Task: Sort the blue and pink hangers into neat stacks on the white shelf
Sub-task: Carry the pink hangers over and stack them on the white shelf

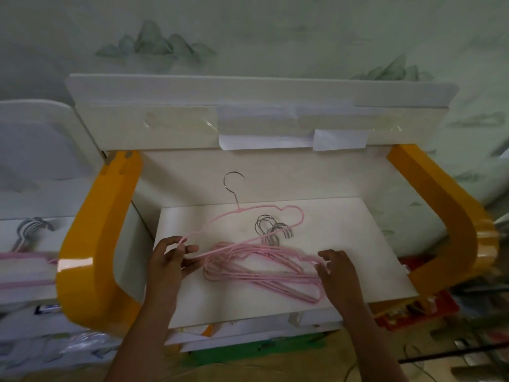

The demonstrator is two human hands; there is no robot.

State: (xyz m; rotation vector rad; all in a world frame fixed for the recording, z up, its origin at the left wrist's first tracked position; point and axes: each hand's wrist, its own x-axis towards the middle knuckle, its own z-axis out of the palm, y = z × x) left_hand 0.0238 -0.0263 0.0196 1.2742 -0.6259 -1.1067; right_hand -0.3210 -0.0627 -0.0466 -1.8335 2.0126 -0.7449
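Left hand (172,257) pinched loose pink hanger (248,213) lying just left of pink stack (261,267); right hand (334,267), fingers apart, touched stack's right end.

— Where's the camera looking from?

— From the person's head, above and just in front of the white shelf (358,216), tipped forward and down. Both forearms come in from the bottom edge, so it sits close behind the hands.

— How near?

— Near enough that the shelf fills the middle of the picture, with the yellow side arms (96,235) bowing outwards at either side. That's the wide lens bending things.

— And facing what?

— The wall behind the shelf, with its painted hills (154,42), takes up the top third. The floor shows along the bottom.

— Any second view to compare?

— Only this one, so nothing overlaps.
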